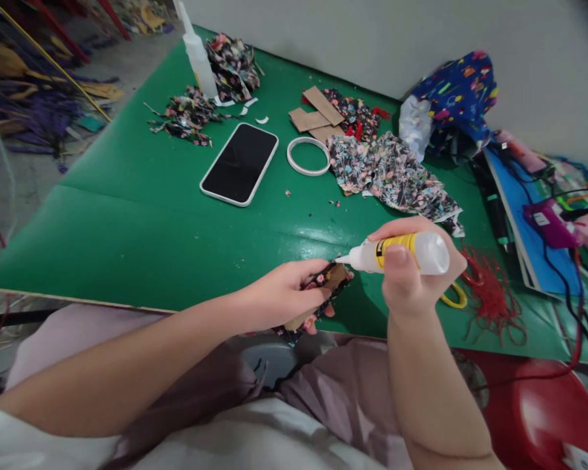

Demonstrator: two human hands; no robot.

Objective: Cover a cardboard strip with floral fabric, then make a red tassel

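Observation:
My left hand (301,294) grips a strip of brown cardboard (334,279) with dark floral fabric (318,320) around its edges, just over the table's front edge. In my right hand (406,281) is a clear glue bottle (375,256) with a yellow label, tilted so that its nozzle points left. The nozzle tip meets the fabric at the far end of the cardboard strip. My right fingers wrap round the bottle with the thumb on its near side. Part of the left fingers is hidden beneath the strip.
On the green table (142,241) lie a phone (240,163), a tape roll (290,156), cardboard strips (311,121) and floral fabric (392,173). Another glue bottle (200,68) stands back left, by fabric scraps (189,116). Red strings (494,300), a blue folder (543,241) and cables occupy the right.

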